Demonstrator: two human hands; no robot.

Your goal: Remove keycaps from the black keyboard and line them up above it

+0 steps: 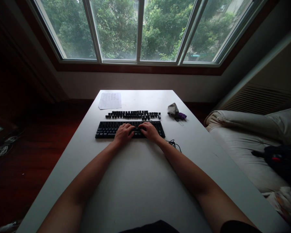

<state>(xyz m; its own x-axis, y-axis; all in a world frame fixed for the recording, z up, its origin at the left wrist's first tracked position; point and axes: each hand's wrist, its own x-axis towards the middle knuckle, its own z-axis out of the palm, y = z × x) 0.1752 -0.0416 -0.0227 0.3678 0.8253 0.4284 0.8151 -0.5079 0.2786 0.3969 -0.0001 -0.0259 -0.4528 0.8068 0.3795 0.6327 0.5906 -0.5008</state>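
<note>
A black keyboard (pixel 106 129) lies across the white table in front of me, and both hands are over its middle. My left hand (pixel 123 132) rests on the keys with its index finger and thumb pointing right, a small gap between them. From the other side my right hand (pixel 149 130) reaches in, index finger and thumb apart, tips close to the left hand's. No held object shows in either hand; the keys under the fingertips are hidden. Behind the keyboard, loose black keycaps (pixel 128 114) stand in uneven rows.
A printed paper sheet (pixel 110 100) lies at the table's far left. On the right are a grey cloth (pixel 173 109) and a purple cloth item (pixel 181 116). A black cable (pixel 175 145) curls beside my right forearm. A sofa (pixel 242 136) stands right of the table (pixel 140 181).
</note>
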